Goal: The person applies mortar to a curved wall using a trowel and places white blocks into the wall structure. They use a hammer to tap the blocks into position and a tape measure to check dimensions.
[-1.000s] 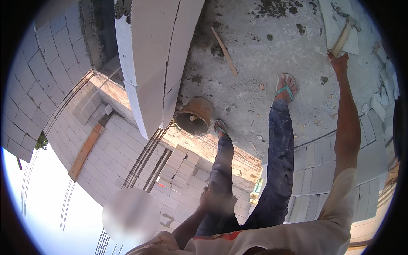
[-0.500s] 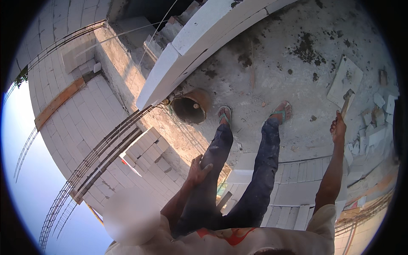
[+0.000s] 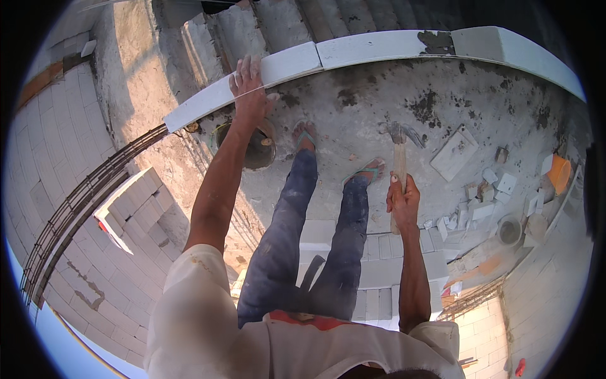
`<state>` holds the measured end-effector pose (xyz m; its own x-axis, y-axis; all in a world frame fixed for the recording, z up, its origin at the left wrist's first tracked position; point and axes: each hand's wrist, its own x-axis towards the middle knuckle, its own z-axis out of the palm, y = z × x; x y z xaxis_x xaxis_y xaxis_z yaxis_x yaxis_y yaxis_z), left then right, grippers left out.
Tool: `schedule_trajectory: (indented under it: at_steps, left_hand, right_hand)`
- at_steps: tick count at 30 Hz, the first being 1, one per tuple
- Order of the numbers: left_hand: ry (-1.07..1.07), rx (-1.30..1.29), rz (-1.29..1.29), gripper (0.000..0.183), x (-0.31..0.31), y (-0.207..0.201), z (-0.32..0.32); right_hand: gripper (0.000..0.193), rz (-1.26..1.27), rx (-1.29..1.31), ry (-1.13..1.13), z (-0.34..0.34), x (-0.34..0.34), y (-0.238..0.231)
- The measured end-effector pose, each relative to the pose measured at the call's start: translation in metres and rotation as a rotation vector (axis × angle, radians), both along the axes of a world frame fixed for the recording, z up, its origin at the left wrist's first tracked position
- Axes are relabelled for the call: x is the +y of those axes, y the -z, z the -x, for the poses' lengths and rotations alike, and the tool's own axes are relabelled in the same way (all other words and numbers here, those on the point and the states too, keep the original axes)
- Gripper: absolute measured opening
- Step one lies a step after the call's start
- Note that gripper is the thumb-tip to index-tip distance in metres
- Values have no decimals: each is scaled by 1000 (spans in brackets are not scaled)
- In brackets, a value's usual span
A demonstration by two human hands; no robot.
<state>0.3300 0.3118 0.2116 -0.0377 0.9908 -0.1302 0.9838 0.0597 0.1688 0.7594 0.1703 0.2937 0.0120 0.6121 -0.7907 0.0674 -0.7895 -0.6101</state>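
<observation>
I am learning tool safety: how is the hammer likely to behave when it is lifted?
The hammer is probably head-heavy: its metal-looking head sits on a slim handle. The handle, straight and wood-like, should stay stiff. The right hand grips well below the head, so a loose hold may let it tip.

Dark-spotted grey concrete floor (image 3: 353,114), pale block wall (image 3: 69,145) at left, concrete steps (image 3: 284,25), warm sunlight (image 3: 136,63)
</observation>
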Motion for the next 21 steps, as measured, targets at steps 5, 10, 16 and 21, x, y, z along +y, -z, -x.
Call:
schedule_trajectory:
  at_steps: [5, 10, 16, 21]
  left_hand:
    - [62, 4, 127, 105, 38, 38, 21]
    - [27, -35, 141, 88, 45, 42, 23]
    - [34, -37, 79, 85, 39, 54, 30]
    - [25, -20, 161, 85, 42, 43, 23]
  right_hand:
    - [33, -334, -210, -345, 67, 91, 31]
    - [33, -455, -349, -563, 113, 170, 28]
    - [33, -715, -374, -632, 146, 199, 23]
    - [33, -671, -630, -932, 142, 209, 38]
